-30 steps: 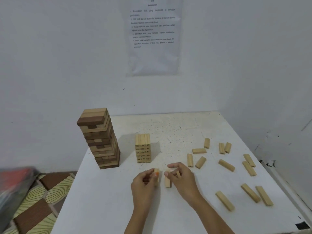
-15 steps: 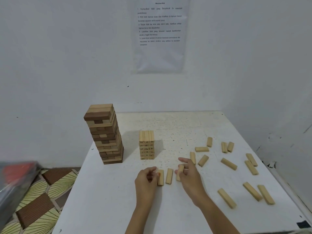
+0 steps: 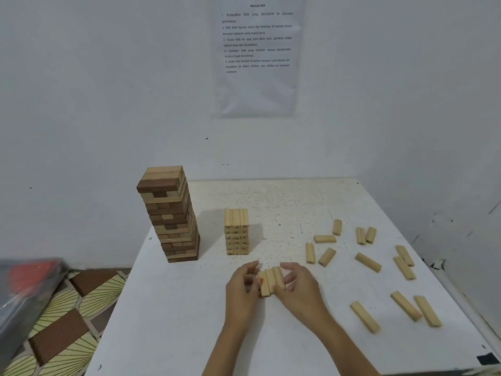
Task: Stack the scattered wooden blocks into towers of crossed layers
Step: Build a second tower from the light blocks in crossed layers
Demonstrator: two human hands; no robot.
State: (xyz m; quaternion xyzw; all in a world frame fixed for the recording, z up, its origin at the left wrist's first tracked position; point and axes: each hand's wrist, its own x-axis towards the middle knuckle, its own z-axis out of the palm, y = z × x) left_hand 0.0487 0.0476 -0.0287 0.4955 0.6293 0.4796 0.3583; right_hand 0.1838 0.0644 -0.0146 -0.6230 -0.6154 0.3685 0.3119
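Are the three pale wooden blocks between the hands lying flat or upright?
Lying flat: the three pale wooden blocks rest lengthwise on the white table, side by side, between left hand and right hand.

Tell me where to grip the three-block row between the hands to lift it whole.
Probably by its two outer long faces, squeezed inward from left and right: the three-block row lies flat with long sides touching, so side pressure keeps it together. Left hand and right hand flank it.

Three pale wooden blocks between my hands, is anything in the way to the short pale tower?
Nothing visible. Only bare white table lies between the three pale wooden blocks, flanked by the left hand and right hand, and the short pale wooden tower behind them.
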